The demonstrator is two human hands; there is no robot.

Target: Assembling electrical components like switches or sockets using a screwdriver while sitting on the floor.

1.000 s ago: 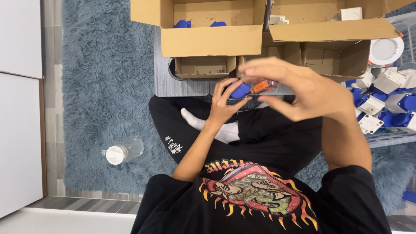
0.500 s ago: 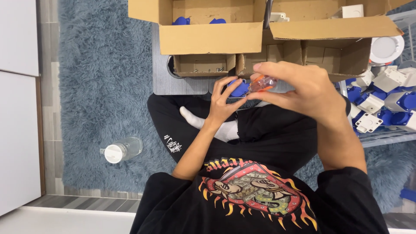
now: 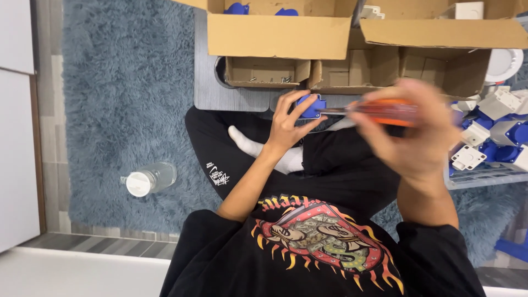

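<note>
Screwdriver (image 3: 379, 111) with an orange handle was held in the right hand (image 3: 415, 137), fingers wrapped shut around the handle, shaft pointed left into a small blue socket part (image 3: 309, 105). The part was pinched in the left hand (image 3: 289, 124), fingers narrowed onto its edges, thumb below, just above the lap and in front of the open cardboard boxes (image 3: 280, 36). Motion blur was seen on the right hand, so the exact tip seat could not be told. The part was judged light, rigid plastic, not fragile but small and easily twisted out of a loose pinch; a hold across opposite side faces, clear of the screw hole, was judged best. The handle was judged smooth and hard, best gripped around its thick middle. Loose screws (image 3: 269, 80) were seen in a small inner carton. More blue and white socket housings (image 3: 495, 129) were piled on a wire rack to the right. A clear plastic bottle (image 3: 148, 179) with a white cap was lying on the blue shag rug (image 3: 121, 99), well apart from both hands.
</note>
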